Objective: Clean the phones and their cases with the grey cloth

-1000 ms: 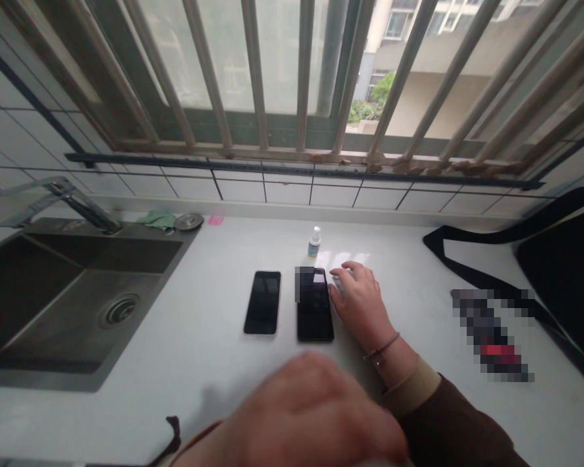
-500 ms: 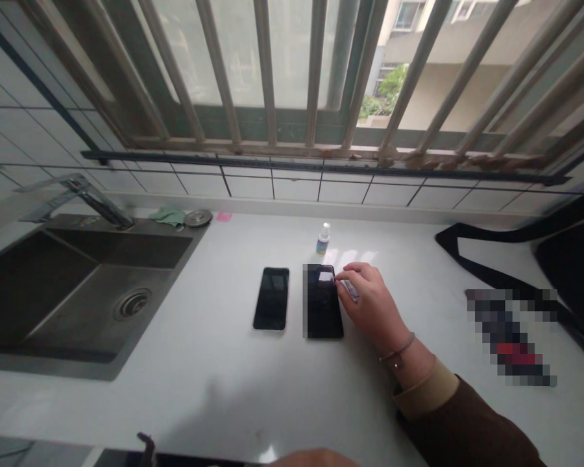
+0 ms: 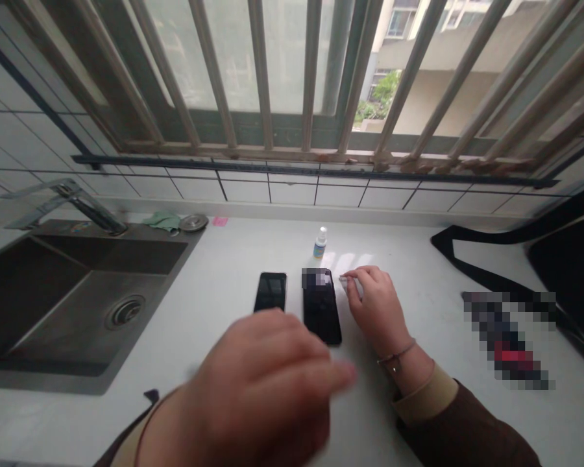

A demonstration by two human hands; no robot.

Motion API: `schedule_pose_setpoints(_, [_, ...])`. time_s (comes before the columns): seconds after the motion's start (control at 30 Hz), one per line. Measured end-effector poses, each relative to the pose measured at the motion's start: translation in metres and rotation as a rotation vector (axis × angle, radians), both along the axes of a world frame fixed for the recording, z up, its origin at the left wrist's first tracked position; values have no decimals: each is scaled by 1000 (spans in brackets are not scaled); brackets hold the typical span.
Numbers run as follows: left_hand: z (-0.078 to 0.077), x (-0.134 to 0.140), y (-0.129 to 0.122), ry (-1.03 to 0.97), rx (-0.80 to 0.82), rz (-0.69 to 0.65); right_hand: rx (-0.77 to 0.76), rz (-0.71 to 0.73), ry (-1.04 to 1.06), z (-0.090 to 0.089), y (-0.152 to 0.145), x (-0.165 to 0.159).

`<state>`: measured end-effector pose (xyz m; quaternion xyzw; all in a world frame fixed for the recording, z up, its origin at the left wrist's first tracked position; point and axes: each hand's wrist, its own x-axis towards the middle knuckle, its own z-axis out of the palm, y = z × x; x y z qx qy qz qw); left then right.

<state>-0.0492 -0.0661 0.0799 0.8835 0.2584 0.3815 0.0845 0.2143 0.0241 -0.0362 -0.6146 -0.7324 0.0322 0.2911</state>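
Note:
In the head view, my right hand (image 3: 377, 301) is at the counter just right of a black phone (image 3: 321, 314). Its thumb and fingers pinch a small, thin white piece (image 3: 343, 278), mostly covered by the hand. Much nearer the camera, my left hand (image 3: 267, 383) is smeared by motion, with a finger pointing right and the others hidden. It covers the lower part of a second phone (image 3: 271, 290) with a dark screen. A small spray bottle (image 3: 320, 244) with a white cap stands behind the two phones.
At left is a steel sink (image 3: 102, 311) with a faucet (image 3: 87, 204). A green cloth (image 3: 163, 221), a metal drain cover (image 3: 193, 223) and a pink slip (image 3: 220, 222) lie along the back. On the right are a black strap (image 3: 477, 263) and a blurred-out dark and red item (image 3: 511, 347).
My left hand has risen from the bottom edge into the middle, covering part of the left phone. My right hand has shifted slightly right, away from the right phone's edge.

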Motion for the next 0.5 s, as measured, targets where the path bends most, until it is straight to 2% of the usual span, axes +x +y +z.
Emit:
schedule_pose_setpoints(0.03, [2, -1, 15, -35, -2, 48, -46, -72, -29, 0, 1, 2])
schedule_pose_setpoints(0.1, [-6, -6, 46, -44, -20, 190, -118, -178, -67, 0, 3, 7])
schedule_pose_setpoints(0.23, [-48, -21, 88, -73, -200, 441, -163, -237, -90, -4, 15, 16])
schedule_pose_setpoints(0.33, [-72, -30, 97, -61, -279, 518, -182, -229, -97, -3, 27, 21])
schedule_pose_setpoints(0.5, [-82, -32, 98, -14, -338, 501, -150, -79, -31, 13, 58, 10])
